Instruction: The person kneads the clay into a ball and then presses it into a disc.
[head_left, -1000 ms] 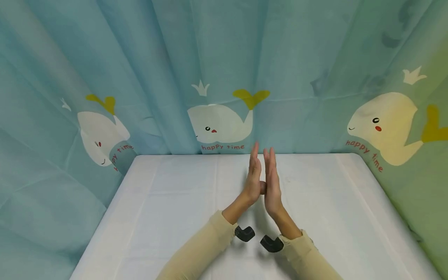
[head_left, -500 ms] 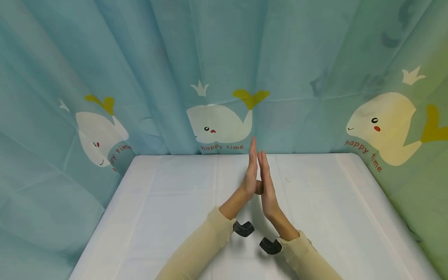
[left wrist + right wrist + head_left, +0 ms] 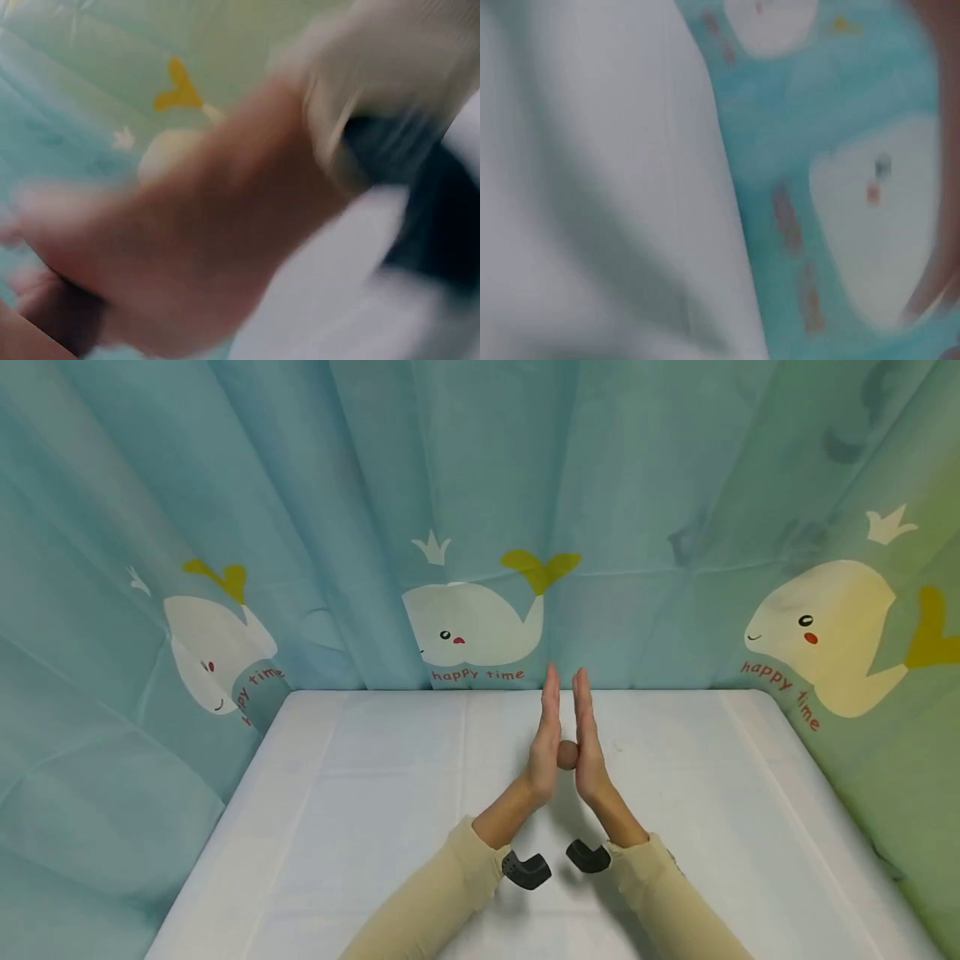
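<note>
Head view, looking down and forward: a person's left hand and right hand are raised over a white-covered desk, palms facing, fingers straight and pointing away from the body. Between the palms sits a small brown ball, seemingly touching both; above it the fingers stand apart, with a narrow gap. Neither hand curls around the ball, so it appears to be kept up by light pressure from two sides, the flat palms probably serving to cradle it evenly. No container shows; the palms alone hold the ball. Beige sleeves end in cuffs, each with a black curved fitting jutting inward at the wrist. Behind the desk hangs a blue-green curtain printed with white whales and the words "happy time". Left wrist view: badly blurred, it shows the right hand and its beige cuff reaching in from the upper right, the ball a dark patch at lower left against the palm. Right wrist view: the desk fills the left, the whale curtain the right; a blurred strip of skin runs down the right edge, and whose hand it is I cannot tell.
</note>
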The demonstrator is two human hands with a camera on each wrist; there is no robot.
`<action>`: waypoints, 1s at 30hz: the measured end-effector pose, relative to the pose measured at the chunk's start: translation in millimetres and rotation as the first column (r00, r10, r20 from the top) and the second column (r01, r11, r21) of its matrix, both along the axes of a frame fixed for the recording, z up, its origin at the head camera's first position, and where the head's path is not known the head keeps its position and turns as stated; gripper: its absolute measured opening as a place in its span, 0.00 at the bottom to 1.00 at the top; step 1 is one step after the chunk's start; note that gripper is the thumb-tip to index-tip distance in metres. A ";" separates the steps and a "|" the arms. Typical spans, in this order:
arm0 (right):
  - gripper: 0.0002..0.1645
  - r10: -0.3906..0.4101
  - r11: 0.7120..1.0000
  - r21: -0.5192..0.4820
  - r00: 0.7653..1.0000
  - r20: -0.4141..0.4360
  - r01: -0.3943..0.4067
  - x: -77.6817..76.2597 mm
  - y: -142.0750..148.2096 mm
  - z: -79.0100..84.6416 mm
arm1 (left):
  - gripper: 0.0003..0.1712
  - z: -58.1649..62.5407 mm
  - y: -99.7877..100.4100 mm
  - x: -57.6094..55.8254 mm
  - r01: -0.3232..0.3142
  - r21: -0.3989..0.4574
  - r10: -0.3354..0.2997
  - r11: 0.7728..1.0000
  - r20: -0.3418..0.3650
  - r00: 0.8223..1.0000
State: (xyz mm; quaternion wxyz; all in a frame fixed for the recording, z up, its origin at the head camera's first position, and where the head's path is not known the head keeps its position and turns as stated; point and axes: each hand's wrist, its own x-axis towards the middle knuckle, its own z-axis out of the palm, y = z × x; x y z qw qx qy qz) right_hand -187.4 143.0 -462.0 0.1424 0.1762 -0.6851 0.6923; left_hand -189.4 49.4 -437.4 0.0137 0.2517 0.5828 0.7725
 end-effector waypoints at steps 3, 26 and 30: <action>0.36 0.036 0.999 0.029 0.997 -0.064 -0.034 18.7 -13.3 3.9 | 0.38 -9.5 -2.1 -12.2 -0.059 -0.048 0.060 0.997 0.027 0.998; 0.40 -0.019 0.976 0.208 0.981 -0.191 0.059 15.7 -10.7 34.1 | 0.37 -22.7 5.5 -10.0 -0.036 -0.046 0.039 0.998 0.048 0.998; 0.38 -0.052 0.971 0.228 0.991 -0.120 0.078 -8.8 6.7 28.2 | 0.37 -23.2 8.8 2.8 -0.028 -0.099 0.034 0.995 0.060 0.998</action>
